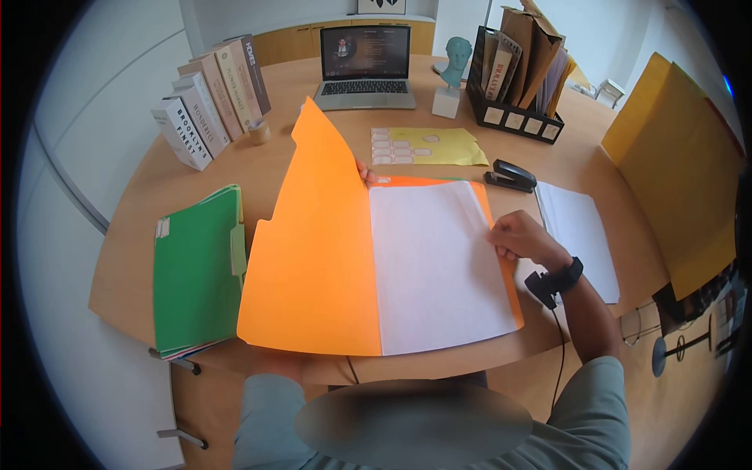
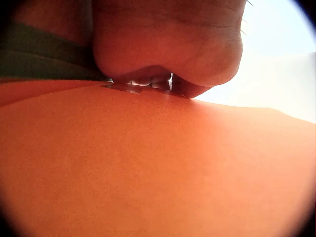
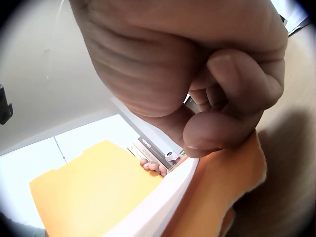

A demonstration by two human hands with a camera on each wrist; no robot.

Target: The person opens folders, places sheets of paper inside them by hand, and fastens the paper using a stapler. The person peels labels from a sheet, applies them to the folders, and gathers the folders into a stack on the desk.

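An orange file folder is spread over the near middle of the table, its left cover raised. White paper covers most of its right side. My left hand is mostly hidden behind the raised cover in the head view. Its fingertips show at the top near the fold, gripping the folder there. At the right edge of the paper, my right hand has its fingers curled. Close up in the right wrist view, thumb and forefinger pinch the edge of the white paper, with the orange folder beneath.
Green folders lie at left, white sheets at right. A stapler and yellow envelope lie beyond. Farther back stand books, a laptop, a bust and a black file holder. A large yellow folder stands far right.
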